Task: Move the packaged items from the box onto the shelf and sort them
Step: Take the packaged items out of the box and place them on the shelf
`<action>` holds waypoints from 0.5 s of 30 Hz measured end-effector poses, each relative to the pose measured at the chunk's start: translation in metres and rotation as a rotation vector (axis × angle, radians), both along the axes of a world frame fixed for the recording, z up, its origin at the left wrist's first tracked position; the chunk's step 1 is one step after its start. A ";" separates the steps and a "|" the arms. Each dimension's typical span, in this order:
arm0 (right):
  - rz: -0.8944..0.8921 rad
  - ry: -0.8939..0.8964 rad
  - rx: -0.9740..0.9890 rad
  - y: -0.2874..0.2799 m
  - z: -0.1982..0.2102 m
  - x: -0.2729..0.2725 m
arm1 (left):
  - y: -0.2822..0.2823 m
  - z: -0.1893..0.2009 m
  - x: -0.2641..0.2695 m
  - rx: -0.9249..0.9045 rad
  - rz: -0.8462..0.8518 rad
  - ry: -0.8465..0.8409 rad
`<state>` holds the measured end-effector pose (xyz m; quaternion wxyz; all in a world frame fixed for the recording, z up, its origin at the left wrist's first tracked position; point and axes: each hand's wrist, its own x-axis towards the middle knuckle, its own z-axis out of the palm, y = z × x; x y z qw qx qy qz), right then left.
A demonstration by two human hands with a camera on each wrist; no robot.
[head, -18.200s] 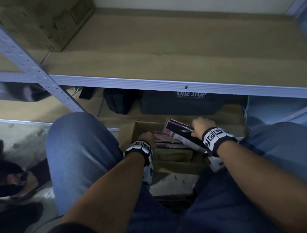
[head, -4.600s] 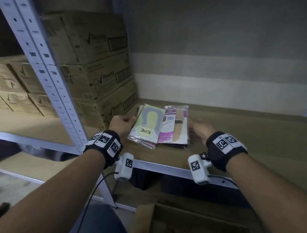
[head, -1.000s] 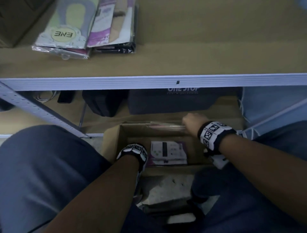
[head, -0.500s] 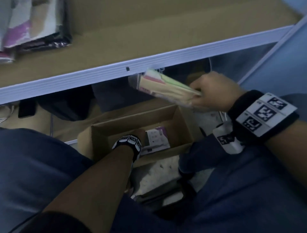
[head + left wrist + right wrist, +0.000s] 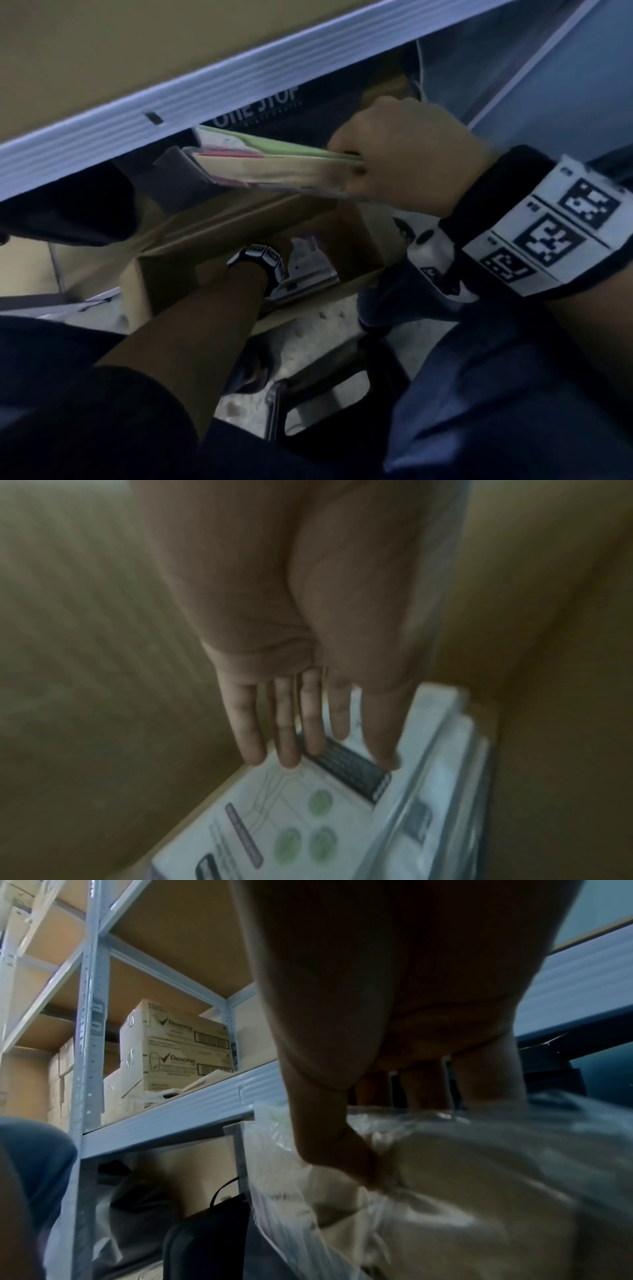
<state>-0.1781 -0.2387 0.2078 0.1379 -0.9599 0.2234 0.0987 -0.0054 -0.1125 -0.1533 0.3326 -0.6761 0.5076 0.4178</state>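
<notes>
A stack of packaged items (image 5: 274, 168) in clear plastic wrap is held in the air just below the front edge of the shelf (image 5: 144, 113), above the open cardboard box (image 5: 164, 274). The stack is gripped at its right end by the right hand (image 5: 404, 157), with the thumb pressed on one face and the fingers curled around the other, as it is seen in the right wrist view. Green and pink edges are seen on the upper packs of the stack.

More packaged items (image 5: 308, 818) are left lying flat in a corner of the box, with a white printed pack on top. The left hand (image 5: 308, 669) is reached down into the box with the fingers straight and close together; the fingertips (image 5: 287, 761) are placed at the top pack, but whether they touch it cannot be told because of blur. Nothing is held by this hand.

Under the shelf, behind the box, a dark bag (image 5: 260, 106) with white letters is seen. On the shelf to the left, brown cartons (image 5: 178, 1047) are stacked. Blue trousers are seen at the lower edges of the head view.
</notes>
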 end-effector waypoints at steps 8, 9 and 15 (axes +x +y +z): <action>-0.033 0.057 -0.034 -0.010 -0.007 0.003 | 0.014 0.058 -0.034 -0.054 -0.132 -0.013; -0.033 0.062 -0.038 -0.010 -0.006 0.003 | 0.014 0.052 -0.035 -0.063 -0.110 -0.005; -0.014 0.080 -0.019 -0.009 -0.005 0.006 | 0.016 0.030 -0.037 -0.145 -0.130 -0.023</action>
